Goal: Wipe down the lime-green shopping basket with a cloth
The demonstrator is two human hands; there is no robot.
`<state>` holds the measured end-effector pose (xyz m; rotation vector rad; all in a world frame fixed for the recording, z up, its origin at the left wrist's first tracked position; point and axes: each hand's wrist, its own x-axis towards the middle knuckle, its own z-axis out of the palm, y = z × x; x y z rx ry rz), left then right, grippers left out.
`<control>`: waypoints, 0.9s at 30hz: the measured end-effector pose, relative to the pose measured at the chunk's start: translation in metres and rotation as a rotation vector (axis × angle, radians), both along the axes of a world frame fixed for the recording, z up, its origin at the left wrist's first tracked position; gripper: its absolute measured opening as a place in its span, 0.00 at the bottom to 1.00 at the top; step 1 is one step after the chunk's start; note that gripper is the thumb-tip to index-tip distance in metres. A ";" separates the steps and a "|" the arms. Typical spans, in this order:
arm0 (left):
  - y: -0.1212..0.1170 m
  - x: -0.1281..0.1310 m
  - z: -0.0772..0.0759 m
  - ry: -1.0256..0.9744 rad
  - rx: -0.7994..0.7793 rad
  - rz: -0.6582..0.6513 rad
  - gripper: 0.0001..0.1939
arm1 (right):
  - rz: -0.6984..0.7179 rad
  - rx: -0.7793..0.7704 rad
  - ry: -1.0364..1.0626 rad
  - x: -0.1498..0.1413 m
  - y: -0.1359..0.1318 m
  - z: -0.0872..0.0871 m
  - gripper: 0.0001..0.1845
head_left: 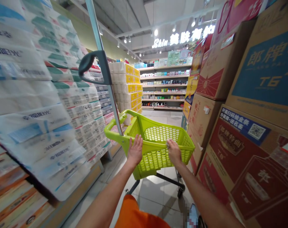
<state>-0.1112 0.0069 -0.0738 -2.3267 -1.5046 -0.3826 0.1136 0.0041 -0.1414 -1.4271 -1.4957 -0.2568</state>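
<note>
A lime-green shopping cart basket with a perforated wall stands before me, side-on, on dark legs. My left hand rests against its near side, fingers stretched out and pointing up to the rim. Further right, my right hand is closed over the same near rim, its fingers curled. Something small and greyish shows at those fingertips, too small to name. The cart's metal pole rises at the left and carries a dark grey loop handle. No goods show in the visible part of the basket.
Stacked tissue packs line the left, close to the cart. Cardboard cartons are piled on the right. Ahead stand yellow-and-white packs and product shelves. Pale floor tiles run underneath.
</note>
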 end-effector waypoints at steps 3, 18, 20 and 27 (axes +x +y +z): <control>-0.009 0.004 0.006 0.017 -0.021 -0.035 0.31 | 0.203 0.005 -0.075 -0.054 0.009 0.014 0.24; -0.017 -0.054 0.026 -0.221 0.277 0.312 0.30 | 0.412 0.028 -0.044 -0.175 0.026 0.069 0.23; -0.014 -0.062 0.030 -0.193 0.257 0.355 0.29 | 0.472 0.068 -0.111 -0.184 0.026 0.072 0.23; -0.013 -0.067 0.026 -0.162 0.241 0.315 0.29 | 0.245 0.027 -0.047 -0.080 0.016 0.021 0.23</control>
